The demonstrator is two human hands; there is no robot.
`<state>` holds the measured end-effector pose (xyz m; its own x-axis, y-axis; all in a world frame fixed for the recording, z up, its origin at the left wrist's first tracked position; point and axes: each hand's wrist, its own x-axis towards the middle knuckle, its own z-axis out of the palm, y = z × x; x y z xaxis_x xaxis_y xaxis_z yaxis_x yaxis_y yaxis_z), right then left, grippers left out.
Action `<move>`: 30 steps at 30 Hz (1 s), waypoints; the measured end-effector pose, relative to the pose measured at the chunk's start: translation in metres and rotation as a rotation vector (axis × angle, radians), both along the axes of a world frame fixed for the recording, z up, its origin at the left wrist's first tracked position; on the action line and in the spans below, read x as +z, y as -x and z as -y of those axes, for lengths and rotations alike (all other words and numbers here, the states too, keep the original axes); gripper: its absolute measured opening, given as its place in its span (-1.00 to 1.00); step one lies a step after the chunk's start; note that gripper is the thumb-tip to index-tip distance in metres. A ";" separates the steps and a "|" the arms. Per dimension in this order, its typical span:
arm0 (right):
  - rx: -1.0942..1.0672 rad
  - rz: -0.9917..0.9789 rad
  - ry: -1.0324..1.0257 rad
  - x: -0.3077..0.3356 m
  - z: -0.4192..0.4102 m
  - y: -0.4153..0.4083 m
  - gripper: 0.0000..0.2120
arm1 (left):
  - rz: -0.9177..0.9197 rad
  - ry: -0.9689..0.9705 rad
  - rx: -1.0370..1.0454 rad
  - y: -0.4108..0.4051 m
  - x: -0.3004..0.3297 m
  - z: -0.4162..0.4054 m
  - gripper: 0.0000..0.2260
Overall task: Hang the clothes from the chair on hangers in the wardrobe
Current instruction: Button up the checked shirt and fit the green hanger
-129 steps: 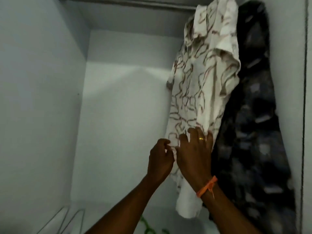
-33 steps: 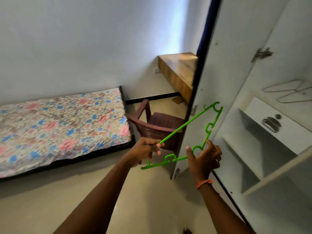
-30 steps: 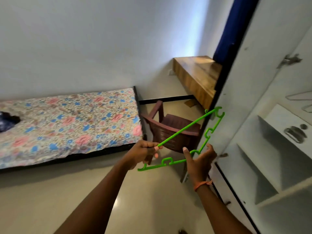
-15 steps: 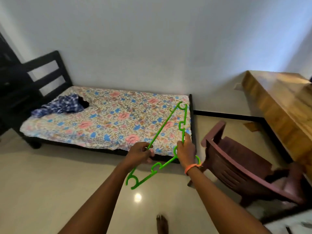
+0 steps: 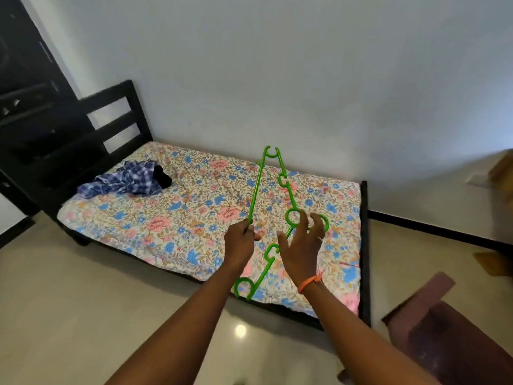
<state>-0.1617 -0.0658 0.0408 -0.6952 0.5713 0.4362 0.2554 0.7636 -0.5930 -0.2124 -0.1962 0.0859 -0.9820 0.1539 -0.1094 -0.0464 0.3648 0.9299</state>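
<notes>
My left hand pinches the green hanger's straight bar while my right hand spreads wide against its hook side, so it may twist loose before I reach the checked shirt on the bed.

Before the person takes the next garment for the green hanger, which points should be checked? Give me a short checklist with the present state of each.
1. Left hand grips the green hanger bar: ok.
2. Right hand grips hanger: not ok, fingers spread, only touching near the hook.
3. Hanger free of clothing: ok.
4. Garment in view: ok, a blue checked shirt lies on the bed.
5. Garment on the chair: cannot tell, seat mostly out of frame.
6. Shirt within reach: not ok, at the bed's far end.
</notes>
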 end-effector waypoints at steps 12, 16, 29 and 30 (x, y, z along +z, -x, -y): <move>-0.312 -0.010 1.048 -0.043 -0.072 0.242 -0.85 | 0.320 -0.142 0.098 0.239 -0.088 -0.141 -0.80; -0.420 0.083 0.996 -0.075 -0.112 0.318 -0.80 | 0.379 -0.174 0.111 0.314 -0.115 -0.192 -0.78; -0.213 0.482 0.601 -0.326 -0.343 0.528 -0.70 | 0.296 0.550 -0.483 0.524 -0.352 -0.270 -0.54; -0.223 0.495 0.597 -0.348 -0.356 0.539 -0.70 | 0.287 0.576 -0.497 0.532 -0.375 -0.271 -0.51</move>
